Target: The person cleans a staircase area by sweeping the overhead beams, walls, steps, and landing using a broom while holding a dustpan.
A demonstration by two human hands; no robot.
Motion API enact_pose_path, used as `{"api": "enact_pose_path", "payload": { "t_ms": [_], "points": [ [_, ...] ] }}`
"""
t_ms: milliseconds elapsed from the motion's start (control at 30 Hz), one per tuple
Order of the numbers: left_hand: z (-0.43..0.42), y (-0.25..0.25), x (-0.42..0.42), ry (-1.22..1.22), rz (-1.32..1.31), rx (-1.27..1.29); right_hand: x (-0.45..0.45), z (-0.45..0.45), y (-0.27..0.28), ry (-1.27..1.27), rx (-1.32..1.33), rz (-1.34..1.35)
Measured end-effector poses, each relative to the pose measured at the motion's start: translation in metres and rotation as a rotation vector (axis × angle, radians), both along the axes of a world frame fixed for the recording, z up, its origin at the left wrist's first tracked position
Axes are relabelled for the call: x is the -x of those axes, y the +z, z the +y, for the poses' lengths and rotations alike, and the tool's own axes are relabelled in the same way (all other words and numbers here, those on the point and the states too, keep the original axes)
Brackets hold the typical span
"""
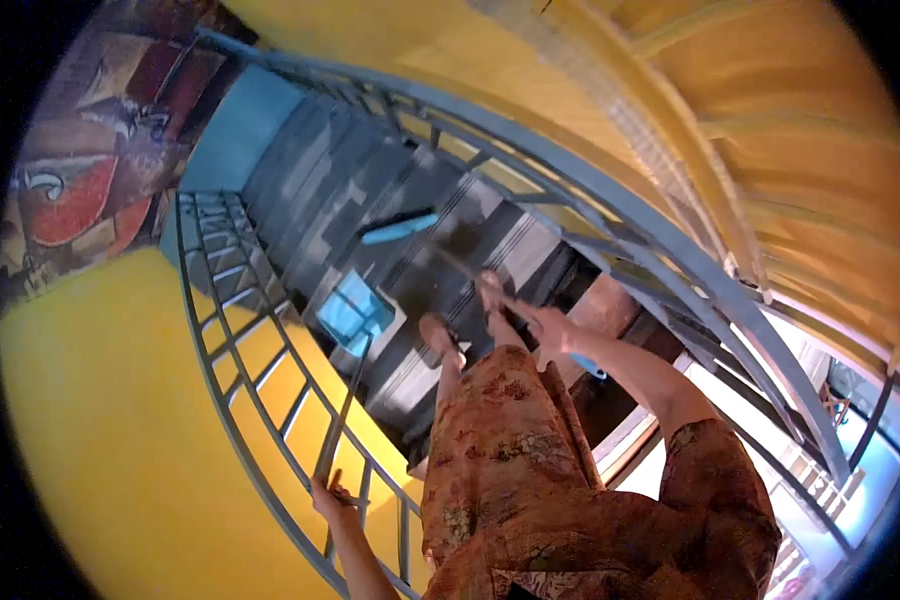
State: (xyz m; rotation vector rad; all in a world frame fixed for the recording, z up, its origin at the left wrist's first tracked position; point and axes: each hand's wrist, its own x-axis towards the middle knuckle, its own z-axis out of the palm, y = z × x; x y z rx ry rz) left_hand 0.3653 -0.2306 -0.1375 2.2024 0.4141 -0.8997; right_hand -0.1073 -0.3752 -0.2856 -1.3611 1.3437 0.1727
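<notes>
My left hand (338, 498) is closed round the upper end of a dark dustpan handle (345, 405). The handle runs down to a light blue dustpan (355, 312) on the patterned floor. My right hand (555, 332) grips the broom handle (480, 280), whose blue end shows beyond the wrist. Farther along, the stick looks blurred near the blue broom head (400, 228), which has dark bristles and lies past my feet. A gap of floor separates broom head and dustpan.
Grey metal railings stand at left (240, 370) and right (590, 205). My sandalled feet are between them. A yellow wall (90, 400) is at left, a painted wall (80, 170) at upper left. Dark steps (595, 400) drop away beside my right foot.
</notes>
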Motion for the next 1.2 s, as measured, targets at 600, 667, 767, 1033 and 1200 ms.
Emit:
{"api": "enact_pose_path", "payload": {
  "t_ms": [600,667,767,1033,1200],
  "points": [
    [-0.004,-0.063,-0.017,0.078,0.372,0.536,-0.052,0.063,0.380,-0.437,0.019,0.020],
    [-0.005,-0.073,-0.025,0.046,0.379,0.528,-0.035,0.077,0.400,-0.351,0.349,0.114],
    [-0.015,-0.067,-0.025,0.055,0.383,0.523,-0.022,0.072,0.468,-0.711,0.114,0.037],
    [-0.033,-0.041,-0.011,0.036,0.179,0.542,0.073,0.040,0.510,-1.159,-0.151,-0.049],
    [-0.032,-0.040,-0.010,0.121,0.120,0.497,0.099,0.000,0.453,-1.410,-0.359,-0.247]
  ]
}}
